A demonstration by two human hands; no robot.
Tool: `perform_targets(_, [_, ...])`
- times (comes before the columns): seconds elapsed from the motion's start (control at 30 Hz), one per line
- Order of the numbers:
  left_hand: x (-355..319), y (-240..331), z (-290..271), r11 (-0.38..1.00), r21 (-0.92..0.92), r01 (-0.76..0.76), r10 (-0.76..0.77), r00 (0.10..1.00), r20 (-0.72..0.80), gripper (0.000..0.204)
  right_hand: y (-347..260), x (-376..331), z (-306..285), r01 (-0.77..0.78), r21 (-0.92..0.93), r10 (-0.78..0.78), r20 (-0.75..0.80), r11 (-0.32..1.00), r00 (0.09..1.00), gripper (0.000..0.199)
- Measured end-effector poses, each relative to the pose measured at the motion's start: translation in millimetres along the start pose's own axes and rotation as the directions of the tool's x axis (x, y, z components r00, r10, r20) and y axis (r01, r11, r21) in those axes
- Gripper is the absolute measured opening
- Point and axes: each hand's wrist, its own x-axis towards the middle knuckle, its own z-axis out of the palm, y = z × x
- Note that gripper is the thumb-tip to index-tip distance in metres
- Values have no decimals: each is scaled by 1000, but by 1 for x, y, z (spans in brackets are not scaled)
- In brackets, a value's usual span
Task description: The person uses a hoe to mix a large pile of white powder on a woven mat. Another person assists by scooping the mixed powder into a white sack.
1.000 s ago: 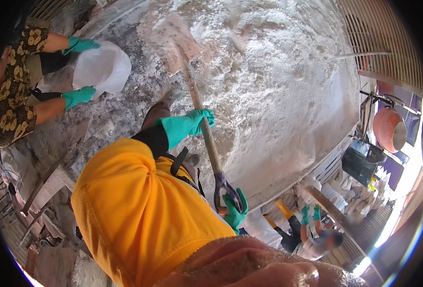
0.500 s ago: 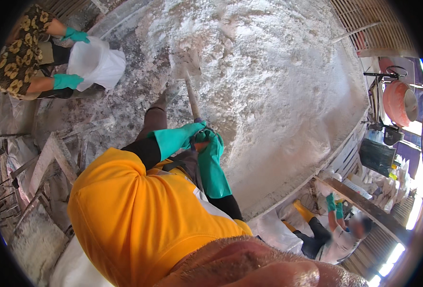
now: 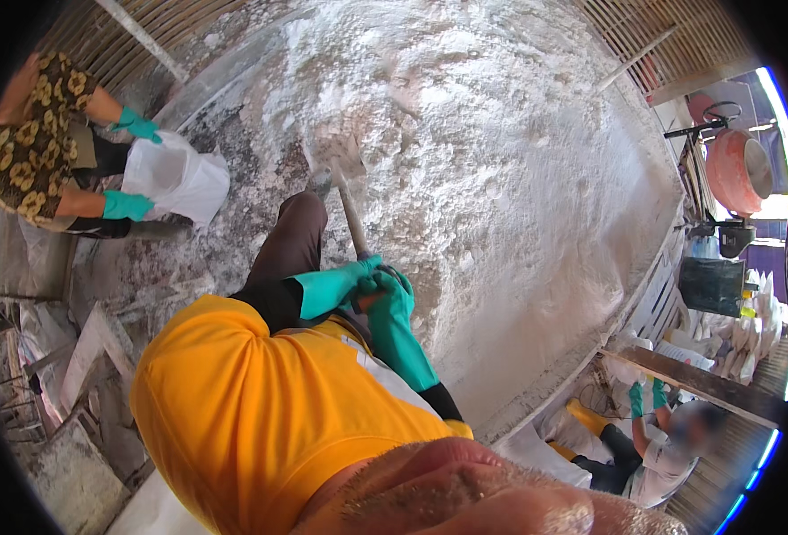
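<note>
Green-gloved left hand [image 3: 348,283] is closed around the upper shaft of the shovel [image 3: 352,217]; the right hand [image 3: 389,301], just beside it, is clamped on the handle end. Shovel slopes forward, blade at the white powder [image 3: 501,196].

The powder [image 3: 501,178] fills the middle and far part of the scene. The shovel [image 3: 351,214] lies with its blade on the powder, far, and its handle running near, to the fingers of the left hand [image 3: 351,281] and, just right of it, the right hand [image 3: 388,298]. The person's leg [image 3: 289,236] is just left of the shovel. At far left, a co-worker [image 3: 42,143] has a sack [image 3: 189,183] to the right, beside the powder. A fence [image 3: 670,45] stands at far right. Beyond the powder's right edge are a mixer [image 3: 734,171], a tub [image 3: 713,285] nearer than it, a beam [image 3: 697,385], and, nearest, a second co-worker [image 3: 657,464].
</note>
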Motion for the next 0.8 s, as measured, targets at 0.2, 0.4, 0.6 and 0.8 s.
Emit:
perform_targets(0.2, [59,29,-22,991,112,-78,69,994,85,29,10,97,24,-38,158,16,137,987,990,5])
perform_targets(0.4, [18,-8,-79,978,51,203,-185,952,-244,44,121,55,-35,-186,-148,180,-52,971,982,22])
perform_targets(0.6, [103,2,-197,785,474,399,-153,866,-476,49,215,107,-8,-278,117,298,-221,953,928,20])
perform_targets(0.8, [157,126,-177,775,537,333,-46,877,-478,53,210,189,35,-204,150,233,-205,967,951,17])
